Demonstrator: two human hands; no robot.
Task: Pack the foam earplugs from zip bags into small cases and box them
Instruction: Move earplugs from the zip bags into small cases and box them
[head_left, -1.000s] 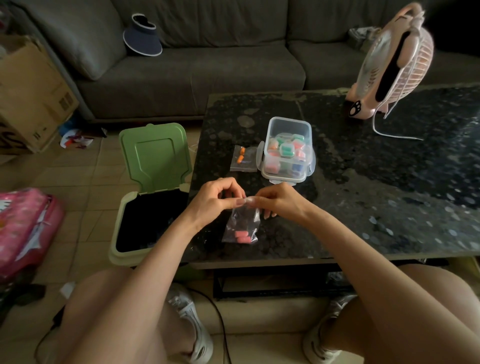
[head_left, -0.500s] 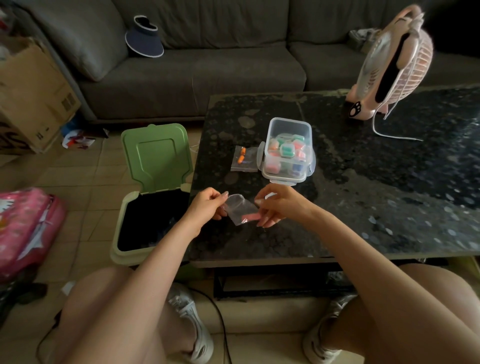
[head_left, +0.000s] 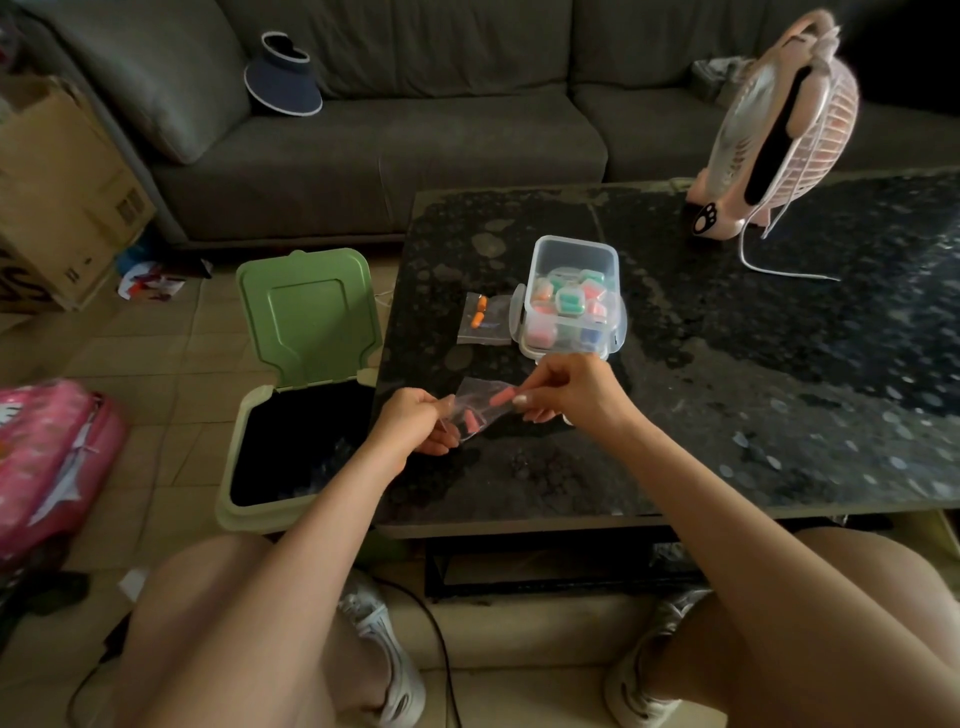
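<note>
Over the near left part of the dark table, my left hand grips one end of a clear zip bag. A pink earplug lies inside the bag near that hand. My right hand pinches a second pink earplug at the bag's mouth. Behind the hands stands a clear plastic box filled with several small coloured cases. To its left lies another zip bag with orange earplugs inside.
A green bin with its lid up stands open beside the table's left edge. A pink fan with a white cord occupies the far right of the table. Behind are a grey sofa, a visor, a cardboard box and a pink bag.
The bag went from hanging upright between both hands to lying sideways. My right hand has reached its mouth and now pinches one pink earplug there.
</note>
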